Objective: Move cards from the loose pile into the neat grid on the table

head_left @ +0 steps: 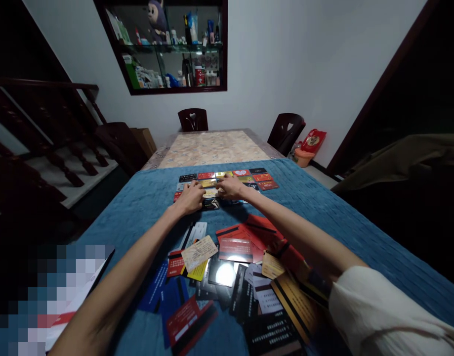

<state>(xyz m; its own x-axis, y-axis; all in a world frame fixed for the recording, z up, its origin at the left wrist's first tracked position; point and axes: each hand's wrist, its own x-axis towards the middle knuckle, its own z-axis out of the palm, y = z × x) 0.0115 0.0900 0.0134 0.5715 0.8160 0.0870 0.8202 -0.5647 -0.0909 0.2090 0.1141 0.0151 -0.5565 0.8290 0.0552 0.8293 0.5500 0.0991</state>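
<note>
Rows of plastic cards lie face up on the blue cloth, among them a red card with a white heart and a black card in the far row. My left hand rests over the left part of the rows, fingers curled down at the left end of a cream card. From the right, my right hand meets the same card with bent fingers and hides some cards beneath it. Between my forearms is a loose, overlapping pile of cards, with a beige card and a red card.
The blue cloth covers the near part of a long table. A pixelated patch with a white sheet sits at the near left. Dark chairs stand around the far end, and a wooden railing runs along the left.
</note>
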